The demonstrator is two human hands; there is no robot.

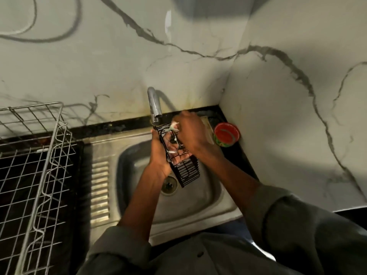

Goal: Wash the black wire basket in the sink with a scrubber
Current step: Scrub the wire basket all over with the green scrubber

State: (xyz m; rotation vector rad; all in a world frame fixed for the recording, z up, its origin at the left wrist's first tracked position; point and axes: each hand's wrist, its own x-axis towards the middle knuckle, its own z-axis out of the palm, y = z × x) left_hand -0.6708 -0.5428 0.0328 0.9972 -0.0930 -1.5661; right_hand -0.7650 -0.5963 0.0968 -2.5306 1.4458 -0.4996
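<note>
While left hand (158,153) grips basket (179,159) over sink (198,197), right hand (190,132) pinches soapy scrubber (173,127) at its top; slick wires could slip, dropping basket.

Scrubber (173,127) mostly hidden inside right hand (190,133); only a foamy tip shows. Left hand (158,153) palm covered by black wire basket (183,165). Wire rack (33,165) cut off at left edge.
</note>
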